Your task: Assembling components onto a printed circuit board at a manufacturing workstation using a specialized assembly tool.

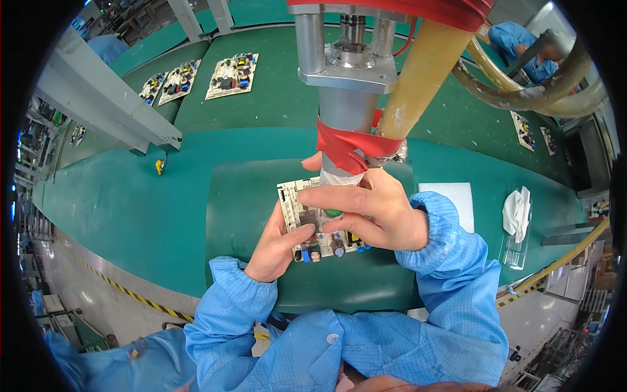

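Note:
A cream printed circuit board (289,193) crowded with components is under the lower end of a metal cylinder tool (346,108) wrapped in red tape. My left hand (271,248) grips the board by its left side, thumb on top. Over the board, my right hand (385,209) has its fingers apart around the tool's tip. One finger stretches across in front of the tip, and a fingertip shows behind it. A green round part (333,213) shows between my right finger and thumb. The exact contact at the tip is hidden.
A dark green mat (313,291) lies beneath my hands. Right of it are a white pad (457,199) and a clear tray (514,255) with white cloth. Other boards (233,75) lie at the back. Hoses (522,98) hang right; a grey post (108,98) stands left.

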The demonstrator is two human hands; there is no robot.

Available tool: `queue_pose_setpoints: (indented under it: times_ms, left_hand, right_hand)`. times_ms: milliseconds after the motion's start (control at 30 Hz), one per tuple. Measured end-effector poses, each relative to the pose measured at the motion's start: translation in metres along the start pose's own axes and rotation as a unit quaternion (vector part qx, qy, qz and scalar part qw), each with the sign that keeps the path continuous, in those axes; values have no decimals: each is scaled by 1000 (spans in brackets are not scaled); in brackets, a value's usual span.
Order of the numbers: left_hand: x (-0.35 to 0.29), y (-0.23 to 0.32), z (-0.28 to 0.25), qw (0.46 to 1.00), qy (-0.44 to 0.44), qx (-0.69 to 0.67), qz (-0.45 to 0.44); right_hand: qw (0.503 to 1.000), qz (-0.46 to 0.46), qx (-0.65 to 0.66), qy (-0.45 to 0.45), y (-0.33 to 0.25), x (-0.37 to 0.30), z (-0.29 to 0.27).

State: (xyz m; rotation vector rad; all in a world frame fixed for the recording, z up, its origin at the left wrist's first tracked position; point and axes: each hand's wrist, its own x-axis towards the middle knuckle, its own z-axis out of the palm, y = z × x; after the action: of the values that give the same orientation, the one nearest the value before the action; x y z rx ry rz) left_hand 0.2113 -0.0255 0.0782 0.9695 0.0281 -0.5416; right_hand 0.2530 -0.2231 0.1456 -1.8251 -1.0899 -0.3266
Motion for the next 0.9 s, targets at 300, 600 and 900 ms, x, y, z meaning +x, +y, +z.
queue_pose_setpoints:
  times_ms: [300,600,900]
  left_hand:
    - [3,2,-9,998,16,-57,-18]
    - [0,3,-19,993,10,-110,-44]
    - [-2,8,-26,993,14,-108,-39]
  right_hand:
    - [999,18,-37,-7,-7,6,0]
    - [999,18,42,-6,-6,6,11]
    - [999,20,45,-17,-5,8,16]
